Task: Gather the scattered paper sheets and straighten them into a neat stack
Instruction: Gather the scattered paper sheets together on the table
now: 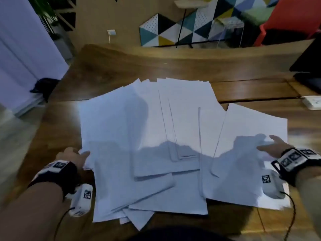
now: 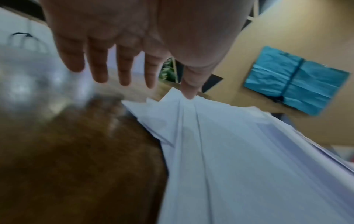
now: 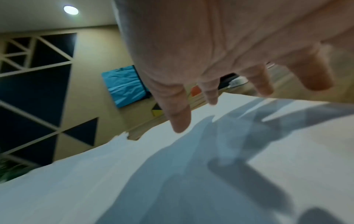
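So this looks like the very start of the gathering step. Over on the left side of the table [image 1: 104,66], the person's left hand [image 1: 73,156] sits at the left edge of the paper sheets [image 1: 147,136]. Its fingers [image 2: 99,66] are spread out straight and only the thumb tip touches the paper, so it's pressing rather than gripping anything.

The sheets themselves are still fanned all over the middle of the table, overlapping at odd angles, with a few corners poking out toward the near edge. No stack yet.

On the right, the right hand [image 1: 271,146] lies spread over the rightmost sheet, fingers relaxed and holding nothing; whether the palm actually touches is hard to tell.

Next move probably calls for both hands sweeping inward together, sliding the sheets into one pile, then squaring the edges against the table.
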A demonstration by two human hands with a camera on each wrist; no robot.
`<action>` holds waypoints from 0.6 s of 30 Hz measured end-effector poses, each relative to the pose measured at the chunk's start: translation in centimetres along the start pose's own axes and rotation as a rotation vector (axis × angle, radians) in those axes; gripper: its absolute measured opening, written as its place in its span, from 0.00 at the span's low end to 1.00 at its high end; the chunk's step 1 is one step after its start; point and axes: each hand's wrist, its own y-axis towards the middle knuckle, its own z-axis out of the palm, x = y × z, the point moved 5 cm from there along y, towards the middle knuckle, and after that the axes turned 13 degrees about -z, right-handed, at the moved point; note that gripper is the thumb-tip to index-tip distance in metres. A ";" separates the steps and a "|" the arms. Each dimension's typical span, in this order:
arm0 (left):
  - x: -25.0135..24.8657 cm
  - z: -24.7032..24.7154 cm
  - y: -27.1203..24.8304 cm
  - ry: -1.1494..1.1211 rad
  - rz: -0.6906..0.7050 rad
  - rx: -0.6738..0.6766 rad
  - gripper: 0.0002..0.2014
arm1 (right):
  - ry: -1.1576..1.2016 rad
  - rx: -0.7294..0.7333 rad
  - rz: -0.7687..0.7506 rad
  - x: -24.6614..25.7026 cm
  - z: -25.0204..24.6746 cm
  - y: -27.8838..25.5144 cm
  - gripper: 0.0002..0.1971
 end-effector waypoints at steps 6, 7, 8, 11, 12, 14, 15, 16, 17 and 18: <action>-0.2 1.1 1.6 -0.096 -0.231 0.112 0.40 | -0.095 -0.062 0.035 -3.2 0.4 2.9 0.48; -0.6 1.3 1.8 -0.100 -0.218 0.104 0.42 | -0.163 -0.019 0.026 -1.8 0.6 1.4 0.48; -1.2 1.4 1.5 -0.097 -0.195 0.092 0.44 | -0.216 -0.001 0.007 -0.2 0.8 0.0 0.44; -3.5 2.0 0.3 -0.025 -0.047 0.062 0.43 | -0.199 0.073 -0.107 3.0 2.5 -1.4 0.35; -4.4 2.2 -0.5 0.023 0.019 0.059 0.42 | -0.174 0.086 -0.153 3.7 3.1 -1.6 0.37; -5.8 2.7 -1.2 0.109 0.146 0.057 0.39 | -0.096 0.032 -0.176 4.2 3.7 -1.3 0.43; -6.3 3.0 -1.3 0.140 0.184 0.055 0.39 | -0.050 0.001 -0.175 3.9 3.9 -0.8 0.46; -6.7 3.1 -1.5 0.158 0.202 0.054 0.40 | -0.033 -0.022 -0.149 3.4 4.1 -0.2 0.48; -7.1 3.1 -1.8 0.144 0.215 0.054 0.40 | -0.034 -0.027 -0.115 3.7 4.2 -0.5 0.50; -7.5 3.1 -2.2 0.095 0.220 0.064 0.39 | -0.055 -0.033 -0.075 3.7 4.5 -0.5 0.51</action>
